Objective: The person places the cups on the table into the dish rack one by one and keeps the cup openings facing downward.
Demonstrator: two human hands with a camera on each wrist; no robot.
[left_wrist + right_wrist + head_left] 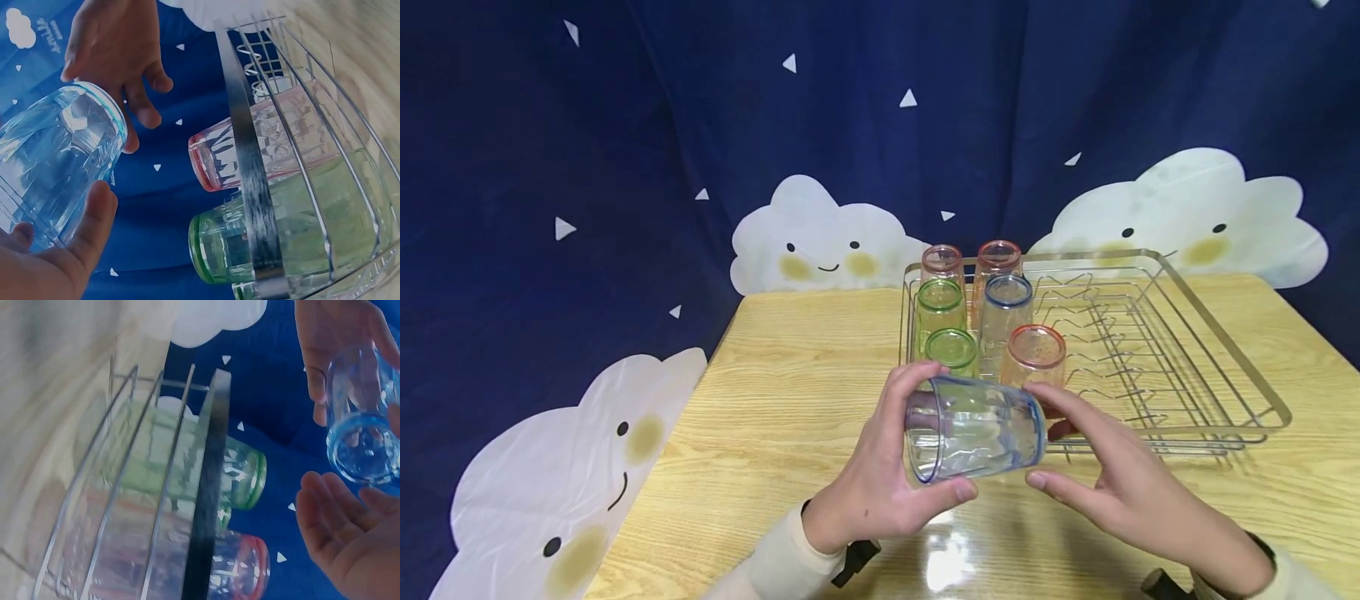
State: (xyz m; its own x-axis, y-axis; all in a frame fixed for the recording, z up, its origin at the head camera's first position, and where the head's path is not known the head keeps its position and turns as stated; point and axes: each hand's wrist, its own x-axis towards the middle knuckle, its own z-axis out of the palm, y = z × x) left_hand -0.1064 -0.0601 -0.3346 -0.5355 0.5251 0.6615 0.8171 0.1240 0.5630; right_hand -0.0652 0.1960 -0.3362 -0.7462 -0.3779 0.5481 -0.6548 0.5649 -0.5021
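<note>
A clear blue-tinted drinking glass (988, 425) lies on its side in the air in front of the rack, mouth to the left and base to the right. My left hand (883, 479) grips it near the mouth, thumb below and fingers over the top. Close to the base is my right hand (1131, 487), its fingers spread and loosely bent. In the right wrist view a gap shows between the right hand (350, 540) and the glass base (365, 450). Behind the held glass, a red-rimmed glass (1036, 350) and a green glass (951, 350) stand upside down.
A wire dish rack (1206, 312) stands on the wooden table (790, 375). Its left side holds several upturned glasses, among them another blue one (1007, 317); wire dividers (1112, 350) fill its right side. A dark blue curtain (850, 125) with clouds hangs behind.
</note>
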